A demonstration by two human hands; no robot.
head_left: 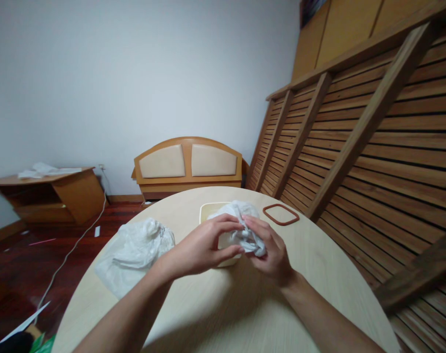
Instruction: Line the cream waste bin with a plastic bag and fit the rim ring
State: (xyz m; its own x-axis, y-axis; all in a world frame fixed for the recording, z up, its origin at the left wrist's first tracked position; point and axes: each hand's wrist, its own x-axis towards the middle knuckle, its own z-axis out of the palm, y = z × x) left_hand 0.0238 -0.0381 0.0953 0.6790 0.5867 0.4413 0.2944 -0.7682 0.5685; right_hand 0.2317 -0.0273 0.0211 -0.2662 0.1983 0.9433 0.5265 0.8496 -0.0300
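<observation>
A crumpled white plastic bag point(247, 208) is bunched up between my hands above the middle of the table. My right hand point(272, 250) has its fingers curled round the gathered part of it. From the other side, my left hand point(211, 242) grips the same bunch with thumb and fingertips. Behind the hands stands a cream rectangular container point(204, 211), partly covered by the bag and my left hand. A second white plastic bag point(138, 252) lies loosely heaped on the table, left of my left forearm.
A reddish-brown rounded frame point(280, 214) lies flat on the round table point(318, 289), to the right of the container. Leaning slatted wood point(355, 147) rises close to the table's right edge. A white cord point(73, 245) crosses the floor at left, beside a low cabinet point(79, 191).
</observation>
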